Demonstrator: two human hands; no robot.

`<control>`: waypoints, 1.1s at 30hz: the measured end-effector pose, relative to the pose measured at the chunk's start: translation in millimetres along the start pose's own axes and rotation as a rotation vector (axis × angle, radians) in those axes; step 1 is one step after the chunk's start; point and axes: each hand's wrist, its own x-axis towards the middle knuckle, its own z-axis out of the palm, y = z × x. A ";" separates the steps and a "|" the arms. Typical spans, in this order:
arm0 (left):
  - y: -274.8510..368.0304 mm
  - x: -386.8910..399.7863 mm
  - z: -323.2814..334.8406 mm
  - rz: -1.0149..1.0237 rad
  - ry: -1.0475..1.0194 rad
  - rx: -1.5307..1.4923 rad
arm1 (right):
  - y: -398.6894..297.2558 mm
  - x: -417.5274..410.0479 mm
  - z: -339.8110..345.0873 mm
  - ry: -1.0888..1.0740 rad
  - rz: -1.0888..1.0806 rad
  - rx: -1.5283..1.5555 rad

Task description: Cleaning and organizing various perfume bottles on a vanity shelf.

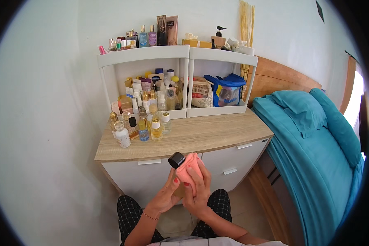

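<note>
Before my lap, my left hand (166,195) holds a bottle with a black cap (176,160); most of its body is hidden by my hands and the cloth. My right hand (198,187) grips a folded coral cloth (189,172) and presses it against the bottle's side. Beyond, on the wood-topped dresser (209,132), stands a group of perfume bottles, among them a white dotted bottle (122,136), a small blue one (143,132) and a yellow one with a white-and-gold cap (156,132).
Two white shelf racks (144,55) at the dresser's back hold cosmetics, a blue wash bag (229,92) and a patterned pouch (200,92). More bottles and a yellow box (196,43) stand on top. A bed with teal bedding (307,147) lies at the right; a wall is at the left.
</note>
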 end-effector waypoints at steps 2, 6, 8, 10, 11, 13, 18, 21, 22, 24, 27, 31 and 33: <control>-3.8 3.7 6.4 0.051 0.045 -0.005 | -3.3 -4.1 3.9 0.002 -0.009 -0.020; 2.6 8.5 8.6 0.136 0.072 -0.257 | -7.2 -41.0 10.4 -0.048 -0.045 0.033; 2.8 9.5 7.3 0.141 0.043 -0.282 | -6.4 -56.9 10.7 -0.092 -0.091 0.042; 2.3 10.1 6.2 0.145 0.020 -0.305 | -6.6 -62.3 14.2 -0.070 -0.166 0.061; 0.8 12.0 7.1 0.153 0.015 -0.299 | -4.3 -60.1 13.9 -0.068 -0.166 0.059; -2.9 11.4 0.7 0.162 0.019 -0.292 | -7.3 -38.5 12.3 -0.017 -0.127 0.085; -5.6 8.3 -11.3 0.152 0.187 -0.204 | -11.9 -16.1 8.1 -0.059 0.010 0.140; -4.9 7.5 -10.3 0.236 0.300 -0.152 | -7.5 -27.9 8.1 -0.106 -0.018 0.117; -4.8 8.8 -9.9 0.236 0.297 -0.155 | -5.3 -34.2 7.8 -0.120 -0.053 0.081; -4.4 12.3 -11.1 0.272 0.349 -0.184 | -3.7 -44.8 7.9 -0.127 -0.034 0.079; -5.1 13.8 -16.7 0.307 0.354 -0.161 | -3.6 -37.5 7.0 -0.136 -0.003 0.059; -6.2 11.5 -11.8 0.343 0.409 0.008 | -13.8 -2.2 0.5 -0.177 0.060 0.116; -2.8 10.1 -13.6 0.379 0.395 0.026 | -14.9 -3.6 0.6 -0.181 0.042 0.119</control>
